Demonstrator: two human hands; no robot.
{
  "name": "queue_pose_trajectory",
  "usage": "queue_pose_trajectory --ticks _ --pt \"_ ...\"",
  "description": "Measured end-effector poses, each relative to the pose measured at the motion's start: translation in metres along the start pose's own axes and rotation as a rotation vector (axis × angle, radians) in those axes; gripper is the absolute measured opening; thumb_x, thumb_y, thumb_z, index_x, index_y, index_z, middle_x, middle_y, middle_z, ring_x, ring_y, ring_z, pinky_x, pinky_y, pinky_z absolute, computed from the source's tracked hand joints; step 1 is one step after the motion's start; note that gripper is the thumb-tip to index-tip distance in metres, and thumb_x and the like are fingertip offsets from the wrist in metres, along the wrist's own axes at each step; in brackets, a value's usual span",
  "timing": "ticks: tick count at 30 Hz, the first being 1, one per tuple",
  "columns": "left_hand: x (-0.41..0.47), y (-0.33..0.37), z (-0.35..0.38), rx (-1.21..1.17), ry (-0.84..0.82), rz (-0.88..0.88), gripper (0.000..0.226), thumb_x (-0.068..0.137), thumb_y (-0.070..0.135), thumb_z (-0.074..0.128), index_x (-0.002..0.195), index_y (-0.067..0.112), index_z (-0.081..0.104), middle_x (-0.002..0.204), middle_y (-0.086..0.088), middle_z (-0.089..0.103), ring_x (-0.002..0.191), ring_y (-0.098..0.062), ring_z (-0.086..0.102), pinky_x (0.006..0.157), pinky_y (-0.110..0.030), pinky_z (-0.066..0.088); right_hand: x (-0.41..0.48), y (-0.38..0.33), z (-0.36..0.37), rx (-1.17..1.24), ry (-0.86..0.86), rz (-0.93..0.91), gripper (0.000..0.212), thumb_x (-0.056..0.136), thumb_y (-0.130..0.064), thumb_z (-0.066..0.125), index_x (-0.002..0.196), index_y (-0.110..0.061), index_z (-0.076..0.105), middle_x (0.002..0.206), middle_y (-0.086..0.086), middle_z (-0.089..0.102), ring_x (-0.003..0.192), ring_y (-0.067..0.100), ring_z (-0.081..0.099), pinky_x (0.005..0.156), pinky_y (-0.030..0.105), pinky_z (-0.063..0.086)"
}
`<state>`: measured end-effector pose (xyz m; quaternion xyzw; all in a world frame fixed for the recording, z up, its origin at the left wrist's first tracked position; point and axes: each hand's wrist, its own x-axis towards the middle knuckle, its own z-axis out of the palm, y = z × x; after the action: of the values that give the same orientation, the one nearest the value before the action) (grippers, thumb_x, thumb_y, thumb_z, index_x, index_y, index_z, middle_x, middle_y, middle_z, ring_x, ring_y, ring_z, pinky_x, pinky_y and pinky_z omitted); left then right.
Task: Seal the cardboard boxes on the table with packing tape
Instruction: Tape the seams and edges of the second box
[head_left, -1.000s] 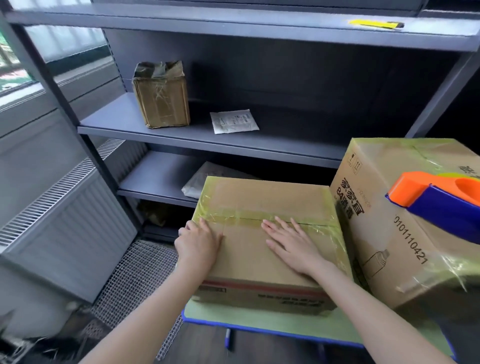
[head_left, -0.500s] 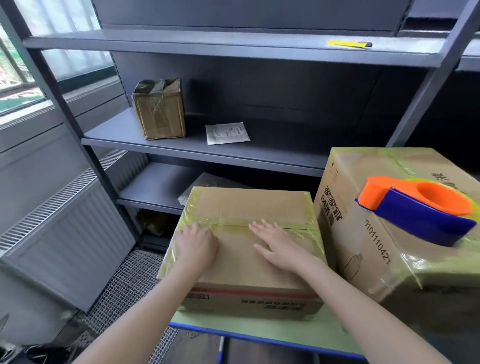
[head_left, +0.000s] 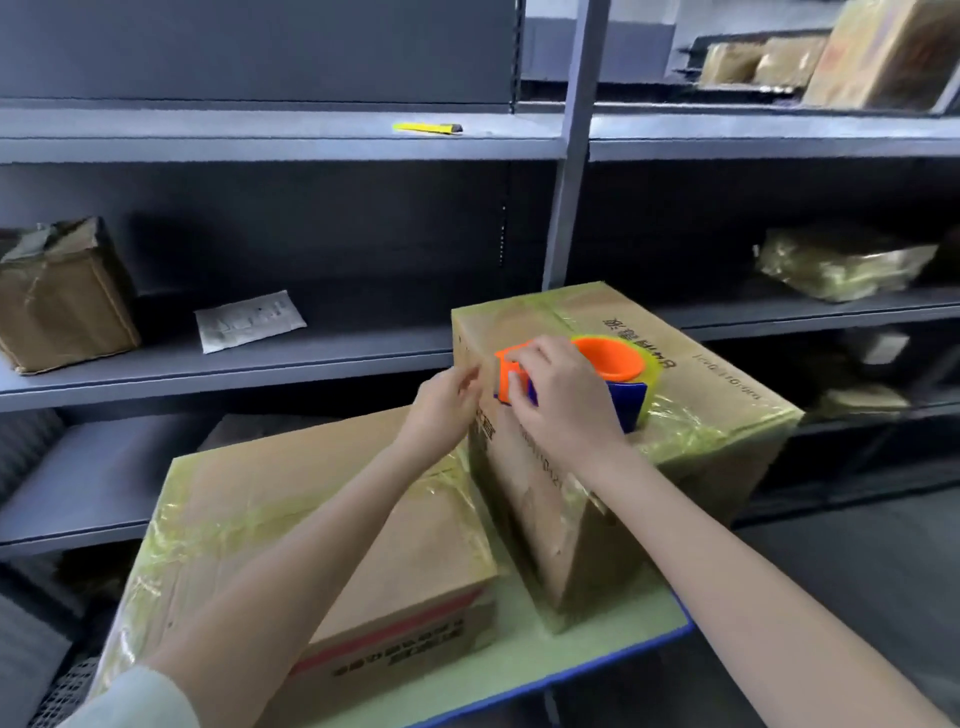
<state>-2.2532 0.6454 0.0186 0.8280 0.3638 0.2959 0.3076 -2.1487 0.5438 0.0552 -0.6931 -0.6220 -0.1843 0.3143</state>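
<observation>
Head view: tape dispenser (head_left: 609, 358) sits atop the taller box (head_left: 722, 415) on the table (head_left: 613, 631). I log right hand (head_left: 561, 400) curled round its orange nose. Left hand (head_left: 444, 410) is just beside, fingertips bunched, grip unclear. Lower box (head_left: 337, 519) stands alongside, on the left.

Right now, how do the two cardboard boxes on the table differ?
The low box lies flat and wide; the tall box stands higher. The tall box carries the tape dispenser, held by the right hand; the low box does not. Both are brown cardboard, wrapped in yellowish tape.
</observation>
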Motion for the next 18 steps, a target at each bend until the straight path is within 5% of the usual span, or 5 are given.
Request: queue_pose_trajectory --ticks 2,5,11,18 --pt "0.013 0.011 0.006 -0.094 -0.028 0.003 0.037 0.098 0.008 0.039 0.133 0.008 0.049 0.132 -0.009 0.054 0.122 -0.021 0.049 0.092 -0.018 0.034 0.000 0.013 -0.010 -0.154 0.040 0.096 0.023 0.084 -0.022 0.058 0.090 -0.001 0.063 0.087 0.013 0.058 0.080 0.032 0.057 0.067 0.039 0.049" --pt "0.030 0.016 0.012 -0.268 -0.126 -0.064 0.042 0.096 0.003 0.038 0.137 0.011 0.045 0.136 -0.006 0.050 0.127 -0.018 0.045 0.100 -0.023 0.035 -0.002 0.031 -0.023 -0.330 -0.165 0.250 0.043 0.092 -0.046 0.048 0.105 -0.007 0.055 0.101 0.010 0.058 0.093 0.028 0.055 0.081 0.037 0.043" --pt "0.040 0.004 0.004 -0.382 -0.253 -0.070 0.034 0.092 0.003 0.046 0.120 0.011 0.062 0.114 -0.004 0.067 0.112 -0.018 0.059 0.102 -0.044 0.044 -0.004 0.052 -0.024 -0.430 -0.322 0.166 0.052 0.094 -0.059 0.030 0.095 -0.015 0.057 0.095 0.001 0.067 0.089 0.019 0.060 0.096 0.035 0.036" --pt "0.032 0.003 -0.015 -0.419 -0.270 -0.042 0.028 0.093 0.008 0.049 0.116 0.008 0.064 0.108 -0.005 0.069 0.102 -0.017 0.065 0.096 -0.042 0.049 -0.001 0.056 -0.022 -0.419 -0.300 0.059 0.050 0.092 -0.060 0.032 0.093 -0.014 0.053 0.089 0.000 0.065 0.071 0.011 0.050 0.057 0.020 0.033"
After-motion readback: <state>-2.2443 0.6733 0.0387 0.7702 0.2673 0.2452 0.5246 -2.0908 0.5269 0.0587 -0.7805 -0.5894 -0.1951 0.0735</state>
